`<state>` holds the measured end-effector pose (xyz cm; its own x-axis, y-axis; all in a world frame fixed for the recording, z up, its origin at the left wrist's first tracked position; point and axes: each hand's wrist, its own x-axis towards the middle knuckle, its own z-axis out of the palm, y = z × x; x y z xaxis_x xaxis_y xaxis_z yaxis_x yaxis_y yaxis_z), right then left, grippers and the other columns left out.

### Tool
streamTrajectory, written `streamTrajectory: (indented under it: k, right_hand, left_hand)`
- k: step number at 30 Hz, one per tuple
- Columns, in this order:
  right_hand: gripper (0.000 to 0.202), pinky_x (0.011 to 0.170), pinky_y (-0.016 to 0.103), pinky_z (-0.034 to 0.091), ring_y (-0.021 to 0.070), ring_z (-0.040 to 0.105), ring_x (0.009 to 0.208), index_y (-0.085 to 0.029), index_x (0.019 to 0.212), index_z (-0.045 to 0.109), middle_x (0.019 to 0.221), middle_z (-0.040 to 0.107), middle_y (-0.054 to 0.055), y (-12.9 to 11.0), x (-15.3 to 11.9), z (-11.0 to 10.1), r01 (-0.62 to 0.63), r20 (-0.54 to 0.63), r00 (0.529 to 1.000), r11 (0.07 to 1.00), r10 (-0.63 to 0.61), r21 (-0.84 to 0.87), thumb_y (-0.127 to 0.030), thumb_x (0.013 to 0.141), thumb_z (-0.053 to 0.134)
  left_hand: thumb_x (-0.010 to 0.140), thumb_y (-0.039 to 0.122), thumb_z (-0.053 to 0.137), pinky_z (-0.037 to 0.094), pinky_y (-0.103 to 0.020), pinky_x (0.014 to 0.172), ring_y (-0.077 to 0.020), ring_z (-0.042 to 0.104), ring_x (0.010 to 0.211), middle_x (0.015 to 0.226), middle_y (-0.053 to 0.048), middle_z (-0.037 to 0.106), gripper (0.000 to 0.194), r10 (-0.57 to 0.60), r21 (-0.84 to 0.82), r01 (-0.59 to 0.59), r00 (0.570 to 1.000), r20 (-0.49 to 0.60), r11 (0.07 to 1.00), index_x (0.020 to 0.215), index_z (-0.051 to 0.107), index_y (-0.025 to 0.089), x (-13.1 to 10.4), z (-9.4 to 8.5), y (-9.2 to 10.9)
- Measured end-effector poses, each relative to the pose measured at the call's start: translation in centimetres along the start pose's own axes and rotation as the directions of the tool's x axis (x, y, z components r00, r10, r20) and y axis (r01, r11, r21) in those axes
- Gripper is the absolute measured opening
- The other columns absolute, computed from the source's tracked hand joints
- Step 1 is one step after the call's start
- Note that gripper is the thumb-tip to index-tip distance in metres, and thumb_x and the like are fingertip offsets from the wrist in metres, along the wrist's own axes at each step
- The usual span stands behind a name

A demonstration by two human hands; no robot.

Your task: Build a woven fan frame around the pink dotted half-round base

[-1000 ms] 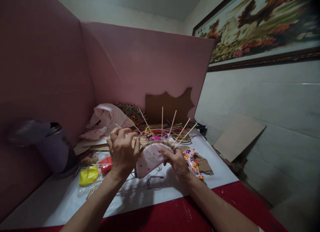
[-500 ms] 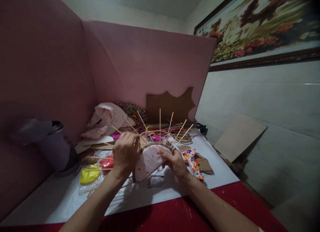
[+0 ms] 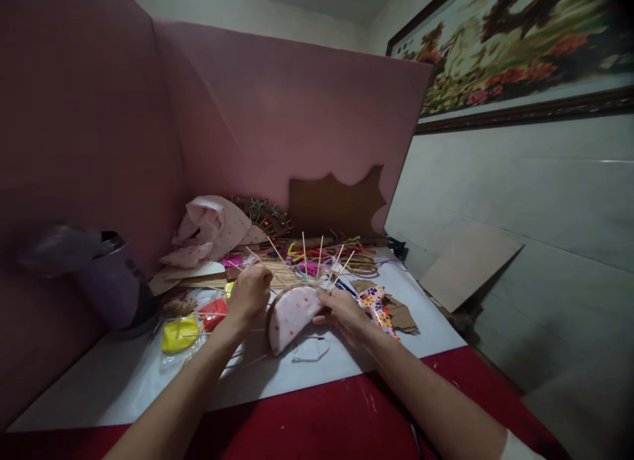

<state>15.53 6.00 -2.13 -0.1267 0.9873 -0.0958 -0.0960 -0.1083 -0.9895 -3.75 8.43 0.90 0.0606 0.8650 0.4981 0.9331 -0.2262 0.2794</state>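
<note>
A half-round piece (image 3: 294, 317) covered in pale cloth with pink and red dots has a brown rim along its curved edge. Thin wooden sticks (image 3: 305, 254) fan out from that rim. My right hand (image 3: 345, 316) grips its right end between thumb and fingers. Left of the piece, my left hand (image 3: 251, 293) is closed with the fingers pinched together near the leftmost sticks. Whatever lies in that pinch is hidden or too small to name.
Yellow (image 3: 179, 334) and red (image 3: 214, 313) packets lie at left, near a purple container (image 3: 113, 288). Dotted cloth (image 3: 212, 230) and brown cardboard (image 3: 334, 206) are behind. A flower-patterned, glue-gun-shaped thing (image 3: 375, 308) lies right. A pale cable (image 3: 313, 358) lies in front.
The dotted piece and its sticks have tilted and shifted slightly left. My left hand has moved off its curved edge, leaving a small gap. The camera view has also shifted a little.
</note>
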Motion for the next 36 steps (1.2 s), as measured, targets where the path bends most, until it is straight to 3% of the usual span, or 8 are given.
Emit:
streamTrajectory:
  k: [8, 13, 16, 21, 25, 31, 34, 36]
  right_hand:
    - [0.027, 0.047, 0.023, 0.046, 0.0153, 0.059, 0.064, -0.015, 0.075, 0.063, 0.078, 0.065, 0.009, -5.8, -2.0, -7.7, 0.045, -0.207, 0.97, 0.933, -0.126, -0.357, -0.042, 0.076, 0.061]
    - [0.02, 0.061, 0.029, 0.044, 0.0205, 0.058, 0.074, -0.017, 0.07, 0.065, 0.073, 0.065, 0.006, -7.6, -3.7, -13.6, 0.031, -0.288, 0.905, 0.723, -0.313, -0.69, -0.038, 0.07, 0.063]
    - [0.021, 0.067, 0.032, 0.041, 0.0225, 0.058, 0.073, -0.018, 0.065, 0.065, 0.07, 0.065, 0.006, -6.0, -5.3, -13.3, -0.012, -0.22, 0.93, 0.575, -0.294, -0.818, -0.038, 0.064, 0.069]
    - [0.056, 0.077, 0.036, 0.041, 0.0304, 0.057, 0.095, -0.009, 0.109, 0.056, 0.102, 0.062, 0.018, -2.5, -6.5, -9.8, -0.112, -0.166, 0.948, 0.204, -0.271, -0.973, -0.044, 0.067, 0.067]
    - [0.051, 0.082, 0.032, 0.04, 0.0288, 0.055, 0.104, -0.007, 0.116, 0.051, 0.111, 0.059, 0.02, -1.3, -5.2, -9.5, -0.135, -0.218, 0.938, 0.294, -0.27, -0.946, -0.022, 0.067, 0.06]
    - [0.043, 0.07, 0.032, 0.046, 0.026, 0.061, 0.083, -0.007, 0.104, 0.055, 0.095, 0.064, 0.015, -1.9, -5.0, -11.4, -0.189, -0.408, 0.858, 0.548, -0.311, -0.815, -0.03, 0.067, 0.052]
    - [0.049, 0.054, 0.026, 0.043, 0.0175, 0.057, 0.065, -0.015, 0.106, 0.051, 0.085, 0.061, 0.006, -2.5, -6.2, -10.8, 0.099, -0.543, 0.758, 0.887, -0.361, -0.451, -0.03, 0.06, 0.06]
    - [0.042, 0.043, 0.022, 0.035, 0.011, 0.046, 0.051, -0.019, 0.1, 0.052, 0.074, 0.056, 0.0, -3.1, -7.1, -9.6, 0.306, -0.501, 0.783, 0.929, -0.369, -0.206, -0.032, 0.062, 0.063]
  left_hand:
    - [0.076, 0.016, 0.045, 0.031, -0.026, 0.057, -0.0157, 0.055, 0.063, 0.066, -0.006, 0.064, 0.022, -0.018, -0.035, 0.021, 0.996, 0.092, 0.999, 0.065, 0.065, 0.018, 0.3, 0.8, -1.1]
    - [0.075, 0.017, 0.046, 0.032, -0.027, 0.059, -0.0175, 0.054, 0.066, 0.069, -0.007, 0.065, 0.02, 0.009, -0.058, -0.004, 0.997, 0.081, 0.998, 0.069, 0.066, 0.018, 0.6, 0.9, -1.1]
    - [0.075, 0.017, 0.046, 0.032, -0.028, 0.059, -0.0179, 0.054, 0.065, 0.068, -0.007, 0.064, 0.02, 0.031, -0.066, -0.025, 0.997, 0.078, 0.997, 0.067, 0.064, 0.018, 0.6, 1.0, -1.2]
    - [0.076, 0.018, 0.045, 0.031, -0.028, 0.059, -0.0176, 0.053, 0.064, 0.067, -0.006, 0.062, 0.02, 0.039, -0.065, -0.034, 0.997, 0.069, 0.997, 0.066, 0.062, 0.018, 0.4, 0.9, -1.0]
    - [0.076, 0.017, 0.044, 0.032, -0.027, 0.06, -0.0168, 0.054, 0.064, 0.067, -0.006, 0.062, 0.021, 0.042, -0.06, -0.038, 0.997, 0.065, 0.997, 0.065, 0.062, 0.018, 0.3, 0.6, -0.6]
    - [0.076, 0.015, 0.043, 0.032, -0.026, 0.06, -0.0153, 0.053, 0.064, 0.067, -0.004, 0.061, 0.022, 0.031, -0.044, -0.027, 0.997, 0.078, 0.999, 0.064, 0.06, 0.018, -0.1, 0.2, 0.0]
    - [0.077, 0.015, 0.041, 0.032, -0.027, 0.06, -0.0156, 0.051, 0.062, 0.064, -0.004, 0.059, 0.024, 0.02, -0.038, -0.017, 0.997, 0.078, 0.999, 0.06, 0.058, 0.018, -0.2, 0.0, 0.3]
    - [0.076, 0.014, 0.041, 0.031, -0.027, 0.06, -0.0159, 0.051, 0.062, 0.064, -0.004, 0.058, 0.024, 0.022, -0.041, -0.019, 0.997, 0.078, 0.999, 0.059, 0.057, 0.019, -0.3, -0.1, 0.4]
